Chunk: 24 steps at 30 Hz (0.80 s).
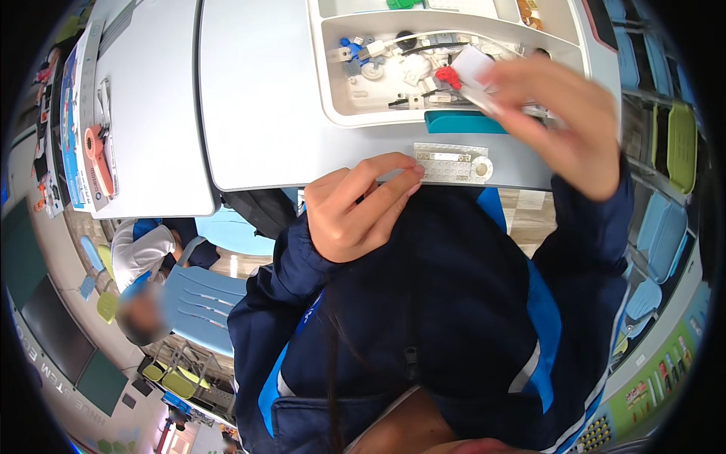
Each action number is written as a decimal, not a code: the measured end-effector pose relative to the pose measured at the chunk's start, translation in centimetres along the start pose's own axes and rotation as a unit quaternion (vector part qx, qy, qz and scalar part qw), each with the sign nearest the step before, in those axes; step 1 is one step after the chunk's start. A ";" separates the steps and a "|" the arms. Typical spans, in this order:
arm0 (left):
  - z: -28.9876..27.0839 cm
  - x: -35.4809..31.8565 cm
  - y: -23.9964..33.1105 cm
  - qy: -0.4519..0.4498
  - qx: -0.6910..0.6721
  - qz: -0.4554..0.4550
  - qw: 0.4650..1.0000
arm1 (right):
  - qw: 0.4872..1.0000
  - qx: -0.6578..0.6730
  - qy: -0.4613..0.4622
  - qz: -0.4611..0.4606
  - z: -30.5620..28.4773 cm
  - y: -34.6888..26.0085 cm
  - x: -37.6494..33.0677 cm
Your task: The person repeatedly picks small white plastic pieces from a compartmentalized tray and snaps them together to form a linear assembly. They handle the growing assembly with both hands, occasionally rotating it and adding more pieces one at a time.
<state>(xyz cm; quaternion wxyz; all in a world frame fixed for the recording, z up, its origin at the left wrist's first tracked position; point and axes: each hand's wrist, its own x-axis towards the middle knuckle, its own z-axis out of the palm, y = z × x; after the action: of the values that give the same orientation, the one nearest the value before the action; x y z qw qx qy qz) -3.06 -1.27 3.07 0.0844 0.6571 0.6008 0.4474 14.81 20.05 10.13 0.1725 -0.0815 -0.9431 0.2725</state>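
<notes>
A flat white studded plate assembly (452, 163) lies at the near edge of the grey table (265, 113). My left hand (355, 208) rests at that edge, its fingertips touching the plate's left end. My right hand (560, 121), blurred by motion, hovers over the right side of a white parts tray (336, 106) and holds a small white flat piece (473, 68) between thumb and fingers. The tray holds several small building parts, white, grey, blue and red (448, 74).
A teal block (461, 122) sits against the tray's front wall. A second white tray (363, 6) lies beyond. A box with an orange tool (94, 151) rests on the left table. Another person (144, 257) sits at lower left by a blue chair (200, 299).
</notes>
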 end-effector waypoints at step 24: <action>6.1 -0.6 0.1 -0.074 0.001 0.017 0.997 | 0.967 -0.112 0.171 0.153 11.2 -5.6 -11.7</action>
<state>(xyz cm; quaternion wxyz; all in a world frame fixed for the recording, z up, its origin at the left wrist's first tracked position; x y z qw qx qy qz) 1.28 0.80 -0.65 0.1207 0.6985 0.5820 0.3985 21.17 6.99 0.97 0.2773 -0.2889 -0.9004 0.1700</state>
